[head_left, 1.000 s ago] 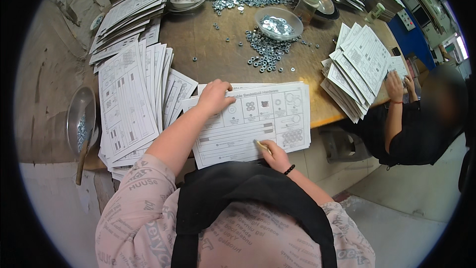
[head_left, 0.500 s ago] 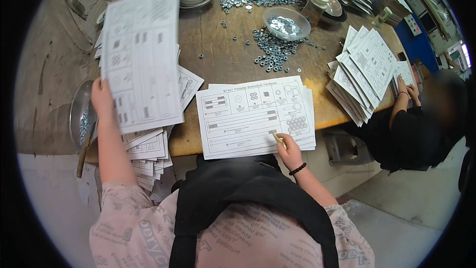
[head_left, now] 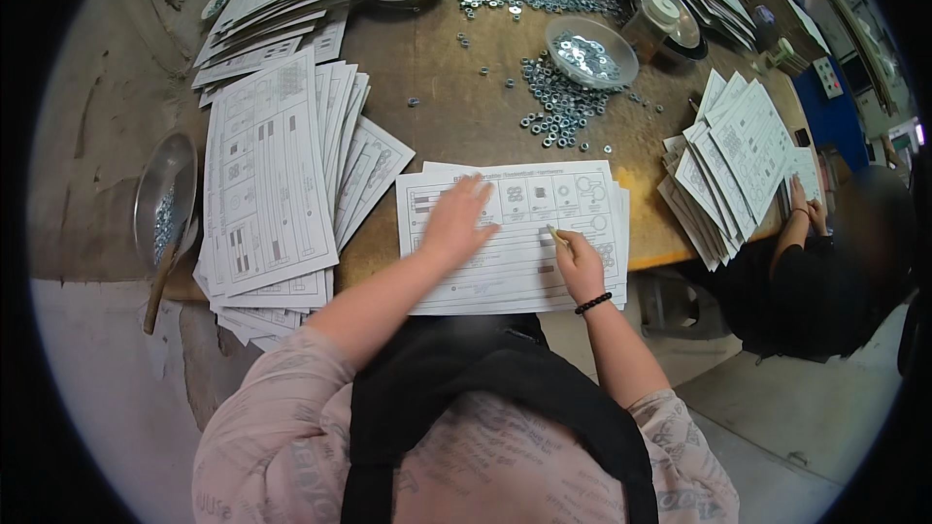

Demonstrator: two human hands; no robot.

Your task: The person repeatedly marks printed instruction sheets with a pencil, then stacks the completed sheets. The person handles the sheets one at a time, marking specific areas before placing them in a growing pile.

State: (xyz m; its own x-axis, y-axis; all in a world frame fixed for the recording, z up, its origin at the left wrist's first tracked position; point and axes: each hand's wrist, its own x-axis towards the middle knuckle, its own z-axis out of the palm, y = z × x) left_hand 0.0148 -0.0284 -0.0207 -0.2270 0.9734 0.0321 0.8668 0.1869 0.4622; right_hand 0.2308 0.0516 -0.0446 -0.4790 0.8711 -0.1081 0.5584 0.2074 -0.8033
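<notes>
In front of me lies a short stack of printed sheets [head_left: 485, 296] with black-and-white drawings of hardware parts. My left hand [head_left: 458, 223] is over the top sheet's left half, fingers stretched out and holding nothing; whether it presses the paper I cannot tell. At the sheet's right half, my right hand [head_left: 581, 264] is closed on a short, thin, pale-yellow stick [head_left: 556, 234], its tip near the printed drawings. To the left, a larger fanned pile of printed sheets [head_left: 267, 175] reaches over the table's front edge.
Loose nuts [head_left: 563, 107] lie beyond my sheets, beside a clear bowl of washers [head_left: 590, 53]. A metal scoop with a wooden handle [head_left: 165, 223] is at the left edge. Another sheet pile [head_left: 743, 160] lies right, near a seated person in black [head_left: 825, 281]. More sheets [head_left: 291, 0] are stacked far left.
My left hand has let go of the sheet it carried, which now lies on the left pile, and has moved right over the middle stack. My right hand has shifted slightly, still holding the stick.
</notes>
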